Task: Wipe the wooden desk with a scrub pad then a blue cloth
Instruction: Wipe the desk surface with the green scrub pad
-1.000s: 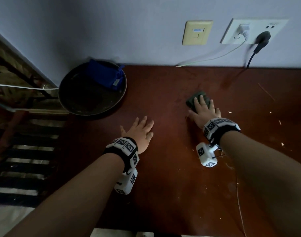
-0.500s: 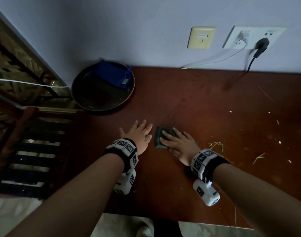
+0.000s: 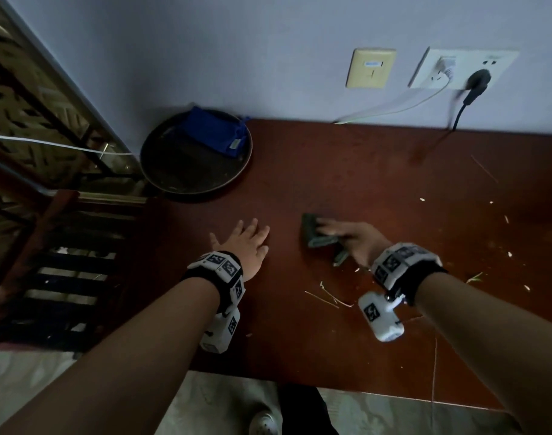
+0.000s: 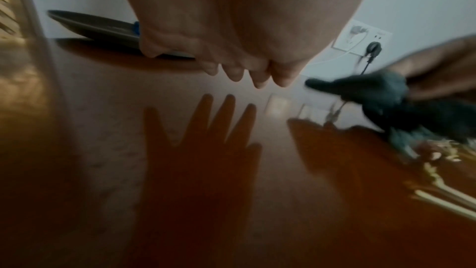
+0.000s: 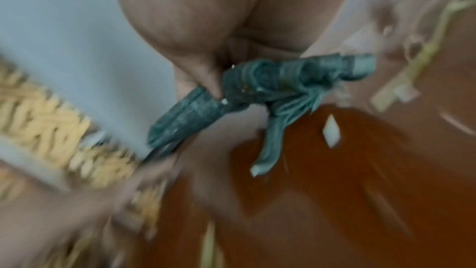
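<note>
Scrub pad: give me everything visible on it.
The scrub pad is dark green, thin, fibrous-looking and flecked with pale crumbs. It lies crumpled on the wooden desk, one corner sticking out under the palm. The right hand holds it, fingers laid over its top, thumb pushed into a fold. Motion blur hides finer detail.

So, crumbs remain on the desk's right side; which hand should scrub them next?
Right. The right hand holds the scrub pad and is nearest the crumbs; the left hand is open, empty and farther left.
</note>
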`<state>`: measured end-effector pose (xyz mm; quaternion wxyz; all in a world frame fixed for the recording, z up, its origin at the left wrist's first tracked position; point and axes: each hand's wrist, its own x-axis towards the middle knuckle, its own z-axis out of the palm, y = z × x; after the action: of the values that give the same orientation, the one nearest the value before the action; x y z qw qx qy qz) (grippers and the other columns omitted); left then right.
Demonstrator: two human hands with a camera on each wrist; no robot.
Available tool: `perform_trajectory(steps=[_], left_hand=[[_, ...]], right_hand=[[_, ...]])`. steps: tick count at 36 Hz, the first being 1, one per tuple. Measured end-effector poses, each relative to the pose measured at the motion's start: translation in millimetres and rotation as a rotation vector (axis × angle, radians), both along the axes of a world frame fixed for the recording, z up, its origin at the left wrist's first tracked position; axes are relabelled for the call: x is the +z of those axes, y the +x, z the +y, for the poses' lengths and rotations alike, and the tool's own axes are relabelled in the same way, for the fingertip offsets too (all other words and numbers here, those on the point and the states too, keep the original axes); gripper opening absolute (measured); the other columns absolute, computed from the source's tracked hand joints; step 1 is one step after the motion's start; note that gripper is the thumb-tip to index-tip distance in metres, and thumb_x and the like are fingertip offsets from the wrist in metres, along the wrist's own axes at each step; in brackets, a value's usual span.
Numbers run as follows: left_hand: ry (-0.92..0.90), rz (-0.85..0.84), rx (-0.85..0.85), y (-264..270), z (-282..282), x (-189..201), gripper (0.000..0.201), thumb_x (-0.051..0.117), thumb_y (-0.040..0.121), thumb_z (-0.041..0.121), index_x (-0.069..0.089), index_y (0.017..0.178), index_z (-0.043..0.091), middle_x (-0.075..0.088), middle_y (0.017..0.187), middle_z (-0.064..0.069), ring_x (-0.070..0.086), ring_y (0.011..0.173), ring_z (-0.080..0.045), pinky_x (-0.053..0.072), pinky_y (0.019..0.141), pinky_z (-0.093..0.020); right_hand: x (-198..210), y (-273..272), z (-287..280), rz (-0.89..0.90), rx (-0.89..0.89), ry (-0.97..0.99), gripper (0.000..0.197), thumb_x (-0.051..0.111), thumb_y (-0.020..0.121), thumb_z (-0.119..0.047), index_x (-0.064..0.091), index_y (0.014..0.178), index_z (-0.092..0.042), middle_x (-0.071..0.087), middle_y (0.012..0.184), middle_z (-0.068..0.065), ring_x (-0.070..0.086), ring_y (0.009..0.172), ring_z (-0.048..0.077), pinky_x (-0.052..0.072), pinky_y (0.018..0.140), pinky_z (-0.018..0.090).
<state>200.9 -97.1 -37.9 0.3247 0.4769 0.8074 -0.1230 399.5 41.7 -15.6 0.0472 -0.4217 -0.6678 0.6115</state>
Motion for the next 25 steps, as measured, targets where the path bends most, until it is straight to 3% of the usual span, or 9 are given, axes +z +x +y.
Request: perform_trajectory(steps=[1,3,4,6,8,11,17,25], left_hand=[[0.005,0.008,0.014,-3,-3,-1,0.051,0.017,0.103,0.04,0.0,0.151,0.04,-0.011,0.16,0.013,-0.013,0.148,-0.017,0.002,0.11,-0.069],[0.014,0.02,0.046,-7,-9,-2,0.052,0.017,0.103,0.04,0.0,0.152,0.039,-0.01,0.16,0.013,-0.012,0.148,-0.016,0.003,0.11,-0.069],[0.018,0.027,0.064,-9,-12,-3,0.052,0.017,0.103,0.04,0.0,0.152,0.039,-0.01,0.161,0.013,-0.011,0.148,-0.016,0.003,0.111,-0.069],[0.029,0.041,0.094,-12,-18,-6,0.052,0.018,0.103,0.04,0.0,0.152,0.038,-0.009,0.161,0.014,-0.011,0.148,-0.016,0.004,0.111,-0.069],[0.045,0.055,0.12,-15,-25,-8,0.052,0.018,0.103,0.041,0.0,0.152,0.038,-0.008,0.161,0.014,-0.01,0.148,-0.016,0.004,0.111,-0.069],[0.072,0.073,0.156,-21,-33,-11,0.052,0.018,0.103,0.041,0.0,0.152,0.037,-0.008,0.161,0.014,-0.009,0.148,-0.015,0.005,0.111,-0.069],[0.112,0.078,0.215,-32,-42,-13,0.054,0.019,0.103,0.041,-0.001,0.152,0.035,-0.008,0.161,0.014,-0.009,0.148,-0.015,0.005,0.111,-0.068],[0.149,0.051,0.225,-32,-38,-5,0.055,0.019,0.103,0.04,-0.006,0.152,0.036,-0.008,0.16,0.015,-0.01,0.148,-0.014,0.004,0.113,-0.066]], right_hand=[[-3,-3,9,0.016,-0.073,0.048,0.046,0.036,0.087,0.02,0.06,0.121,0.001,0.049,0.137,0.002,0.05,0.121,0.021,0.049,0.079,0.009],[-17,-7,29,-0.04,-0.112,0.272,0.057,0.036,0.082,0.022,0.064,0.119,-0.012,0.046,0.142,-0.002,0.045,0.13,0.021,0.045,0.093,0.01],[-24,-8,39,-0.117,-0.112,0.342,0.062,0.037,0.081,0.019,0.061,0.124,-0.02,0.042,0.145,-0.007,0.038,0.135,0.019,0.041,0.104,0.02],[-33,-12,50,-0.372,-0.06,0.389,0.067,0.037,0.084,0.011,0.044,0.14,-0.025,0.025,0.154,-0.011,0.018,0.144,0.019,0.021,0.117,0.032],[-42,-22,53,-0.61,0.045,0.46,0.067,0.036,0.089,-0.001,0.022,0.149,-0.027,0.007,0.158,-0.011,0.003,0.146,0.022,0.01,0.119,0.039],[-53,-42,47,-0.713,0.116,0.535,0.065,0.037,0.093,-0.023,0.006,0.15,-0.028,-0.004,0.159,-0.01,-0.005,0.146,0.028,0.005,0.117,0.045],[-52,-94,30,-0.646,0.384,0.611,0.062,0.036,0.098,-0.034,0.003,0.15,-0.032,-0.008,0.158,-0.012,-0.009,0.145,0.026,0.003,0.117,0.044],[-54,-108,-13,-0.388,0.908,0.787,0.059,0.039,0.098,-0.025,0.012,0.146,-0.044,0.0,0.155,-0.024,-0.009,0.145,0.021,-0.001,0.116,0.041]])
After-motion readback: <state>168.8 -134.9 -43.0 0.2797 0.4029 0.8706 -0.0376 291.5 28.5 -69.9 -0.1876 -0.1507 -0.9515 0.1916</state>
